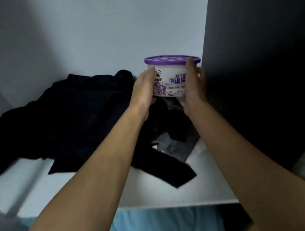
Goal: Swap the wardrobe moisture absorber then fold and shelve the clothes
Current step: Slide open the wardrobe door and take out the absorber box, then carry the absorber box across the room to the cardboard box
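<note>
Fingers (202,78) of the left hand (143,90) and right hand (194,89) curl around opposite sides of an upright white tub (170,81) with a purple lid (169,59), gripping it at the back right of the shelf (203,178), just over dark clothes (61,117) heaped across that shelf.

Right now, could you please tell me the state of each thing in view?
tub: upright, held between both hands.
lid: closed on the tub.
left hand: grips the tub's side.
right hand: grips the tub's other side.
dark clothes: unfolded, heaped on the shelf.
grey garment: crumpled, partly under the dark clothes.
</note>
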A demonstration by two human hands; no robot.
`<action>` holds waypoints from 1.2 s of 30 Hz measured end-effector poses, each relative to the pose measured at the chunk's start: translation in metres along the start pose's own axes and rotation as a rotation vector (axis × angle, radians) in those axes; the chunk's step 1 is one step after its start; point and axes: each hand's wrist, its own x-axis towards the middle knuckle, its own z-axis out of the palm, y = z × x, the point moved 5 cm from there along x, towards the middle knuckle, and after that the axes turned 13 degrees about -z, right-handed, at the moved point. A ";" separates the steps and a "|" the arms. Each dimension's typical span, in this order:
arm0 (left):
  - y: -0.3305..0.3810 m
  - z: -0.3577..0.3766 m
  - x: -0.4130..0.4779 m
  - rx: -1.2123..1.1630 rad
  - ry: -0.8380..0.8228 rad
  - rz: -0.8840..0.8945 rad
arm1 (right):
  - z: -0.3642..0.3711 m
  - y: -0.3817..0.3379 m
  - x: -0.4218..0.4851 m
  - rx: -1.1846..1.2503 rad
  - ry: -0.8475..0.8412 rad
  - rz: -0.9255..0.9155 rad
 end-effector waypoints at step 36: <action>-0.228 -0.464 -0.800 -0.730 1.414 -0.118 | 0.135 0.067 -0.866 -0.074 -1.486 0.785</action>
